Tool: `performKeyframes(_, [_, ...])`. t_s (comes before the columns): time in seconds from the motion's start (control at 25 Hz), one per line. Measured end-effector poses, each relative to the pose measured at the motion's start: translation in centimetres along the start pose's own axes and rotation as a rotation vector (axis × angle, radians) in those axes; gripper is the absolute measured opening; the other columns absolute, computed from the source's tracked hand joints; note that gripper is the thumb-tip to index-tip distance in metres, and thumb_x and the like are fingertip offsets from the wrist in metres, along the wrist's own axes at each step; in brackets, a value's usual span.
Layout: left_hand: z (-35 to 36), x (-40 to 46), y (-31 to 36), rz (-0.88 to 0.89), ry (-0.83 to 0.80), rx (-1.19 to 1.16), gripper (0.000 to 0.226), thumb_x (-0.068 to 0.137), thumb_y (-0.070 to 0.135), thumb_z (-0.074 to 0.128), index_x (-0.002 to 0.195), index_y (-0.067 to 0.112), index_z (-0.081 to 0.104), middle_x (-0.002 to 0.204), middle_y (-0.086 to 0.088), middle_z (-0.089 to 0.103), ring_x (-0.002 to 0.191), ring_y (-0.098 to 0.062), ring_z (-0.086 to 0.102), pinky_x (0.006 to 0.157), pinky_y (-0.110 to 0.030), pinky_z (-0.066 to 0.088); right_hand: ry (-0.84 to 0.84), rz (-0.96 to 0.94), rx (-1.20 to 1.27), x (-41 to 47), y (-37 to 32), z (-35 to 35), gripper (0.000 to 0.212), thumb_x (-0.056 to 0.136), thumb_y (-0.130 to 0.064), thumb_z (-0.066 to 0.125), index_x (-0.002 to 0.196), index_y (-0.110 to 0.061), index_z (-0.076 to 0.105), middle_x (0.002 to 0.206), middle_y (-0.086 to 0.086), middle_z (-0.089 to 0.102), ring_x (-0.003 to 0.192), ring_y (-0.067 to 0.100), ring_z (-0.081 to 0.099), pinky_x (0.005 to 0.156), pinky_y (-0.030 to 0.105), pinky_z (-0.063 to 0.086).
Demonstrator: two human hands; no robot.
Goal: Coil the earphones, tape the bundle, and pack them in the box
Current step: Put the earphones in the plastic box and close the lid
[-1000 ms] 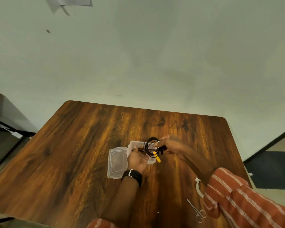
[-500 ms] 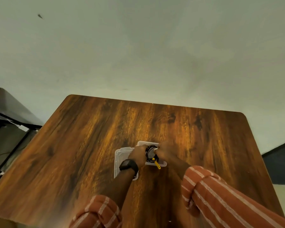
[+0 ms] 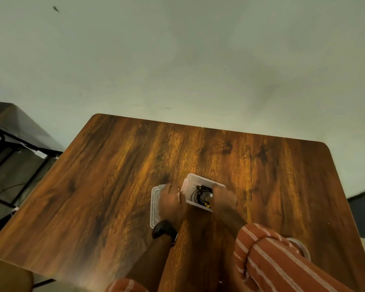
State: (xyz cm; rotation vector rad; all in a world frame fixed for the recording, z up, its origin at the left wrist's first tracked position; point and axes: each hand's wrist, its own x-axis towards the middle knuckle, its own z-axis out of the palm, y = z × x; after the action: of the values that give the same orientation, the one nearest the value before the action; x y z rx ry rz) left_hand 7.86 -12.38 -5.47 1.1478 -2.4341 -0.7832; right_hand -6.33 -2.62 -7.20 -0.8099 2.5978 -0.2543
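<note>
The coiled earphones, held above the clear box a second ago, now lie inside it at frame centre. The right hand presses them down, fingers curled; the left hand has shifted onto the lid, its grip too blurred to tell. Packing looks nearly done, with closing probably next.

Black earphones coiled into a loose round bundle, lying flat inside the box. Small yellow bits showing at the far side of the coil and at its near edge, by the box's front wall; whether tape or earbud parts, cannot tell. Near right part of the coil hidden behind the right hand. Box small, rectangular, clear plastic, open on top, standing on the counter with its corners turned askew to the counter's edge. Clear lid lying flat on the counter just left of the box, largely covered by the blurred left hand.
</note>
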Motion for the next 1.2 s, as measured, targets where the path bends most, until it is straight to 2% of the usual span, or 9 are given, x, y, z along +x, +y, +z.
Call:
performKeyframes(0.16, [0.5, -6.6, -4.5, -0.12, -0.124, 0.293, 0.052, 0.083, 0.06, 0.054, 0.12, 0.024, 0.059, 0.127, -0.001, 0.057, 0.116, -0.023, 0.053, 0.099, -0.045, 0.046, 0.095, -0.173, -0.077, -1.7, 1.5, 0.1, 0.043, 0.099, -0.049, 0.034, 0.114, -0.019, 0.062, 0.116, 0.004, 0.066, 0.091, 0.022, 0.067, 0.065, 0.031, 0.046])
performKeyframes(0.32, [0.5, -9.1, -7.6, -0.008, -0.25, 0.375, 0.031, 0.085, 0.045, 0.061, 0.109, 0.025, 0.064, 0.127, -0.002, 0.059, 0.116, -0.025, 0.054, 0.101, -0.045, 0.044, -0.003, -0.382, -0.147, -4.7, 4.1, 0.2, 0.051, 0.094, -0.056, 0.036, 0.127, -0.024, 0.057, 0.142, 0.002, 0.046, 0.112, 0.026, 0.059, 0.085, 0.041, 0.052])
performKeyframes(0.44, [-0.9, -9.0, -7.6, 0.049, -0.139, 0.345, 0.023, 0.088, 0.034, 0.06, 0.105, 0.021, 0.065, 0.121, -0.004, 0.063, 0.112, -0.027, 0.06, 0.1, -0.048, 0.046, -0.058, -0.444, -0.211, -5.7, 5.9, 0.4, 0.04, 0.096, -0.038, 0.039, 0.13, -0.024, 0.056, 0.147, 0.006, 0.039, 0.123, 0.026, 0.05, 0.095, 0.042, 0.05])
performKeyframes(0.56, [-4.1, -9.0, -4.0, -0.113, 0.048, 0.075, 0.022, 0.094, 0.026, 0.055, 0.114, 0.017, 0.06, 0.12, 0.0, 0.059, 0.108, -0.021, 0.058, 0.096, -0.041, 0.048, -0.042, -0.476, -0.202, -6.9, 7.9, 0.1, 0.038, 0.094, -0.028, 0.039, 0.127, -0.022, 0.058, 0.142, 0.006, 0.044, 0.124, 0.027, 0.049, 0.096, 0.043, 0.051])
performKeyframes(0.72, [-6.1, -9.1, 0.4, -0.325, 0.382, -0.265, 0.038, 0.091, 0.034, 0.046, 0.108, 0.001, 0.057, 0.103, -0.016, 0.062, 0.087, -0.024, 0.055, 0.074, -0.031, 0.04, -0.023, -0.505, -0.232, -10.5, 11.8, -0.4, 0.049, 0.092, -0.05, 0.039, 0.135, -0.029, 0.051, 0.151, -0.001, 0.041, 0.124, 0.024, 0.054, 0.088, 0.04, 0.053])
performKeyframes(0.88, [-7.3, -9.5, 6.6, -0.238, 0.403, -0.43, 0.017, 0.1, 0.016, 0.048, 0.108, 0.003, 0.057, 0.097, -0.003, 0.063, 0.079, -0.017, 0.06, 0.06, -0.015, 0.041, 0.297, -0.335, 0.288, -11.9, 11.6, -0.9, 0.048, 0.095, -0.057, 0.039, 0.12, -0.026, 0.064, 0.115, -0.007, 0.065, 0.093, 0.009, 0.064, 0.074, 0.031, 0.055])
performKeyframes(1.04, [-4.0, -6.1, 9.5, -0.348, 0.083, -0.544, 0.022, 0.098, 0.028, 0.053, 0.091, 0.011, 0.065, 0.081, -0.002, 0.066, 0.07, -0.018, 0.063, 0.055, -0.024, 0.046, 0.035, -0.033, 1.158, -11.1, 8.6, -2.6, 0.016, 0.098, -0.026, 0.055, 0.107, -0.024, 0.069, 0.102, 0.004, 0.071, 0.082, 0.013, 0.069, 0.062, 0.023, 0.054])
performKeyframes(1.12, [-1.5, -5.0, 9.9, -0.319, -0.142, -0.463, 0.019, 0.096, 0.021, 0.057, 0.087, 0.01, 0.07, 0.077, -0.001, 0.068, 0.066, -0.016, 0.064, 0.052, -0.024, 0.047, 0.029, 0.093, 1.209, -10.8, 7.8, -2.9, 0.021, 0.094, -0.005, 0.057, 0.104, -0.019, 0.069, 0.103, 0.008, 0.071, 0.084, 0.018, 0.069, 0.061, 0.026, 0.057])
performKeyframes(1.2, [0.8, -4.7, 9.7, -0.283, -0.218, -0.428, 0.012, 0.089, 0.011, 0.064, 0.084, 0.009, 0.074, 0.075, -0.003, 0.072, 0.068, -0.022, 0.069, 0.057, -0.039, 0.057, 0.043, 0.128, 1.167, -10.9, 7.1, -2.8, 0.03, 0.09, 0.005, 0.056, 0.102, -0.018, 0.07, 0.103, 0.003, 0.071, 0.094, 0.018, 0.069, 0.075, 0.033, 0.061])
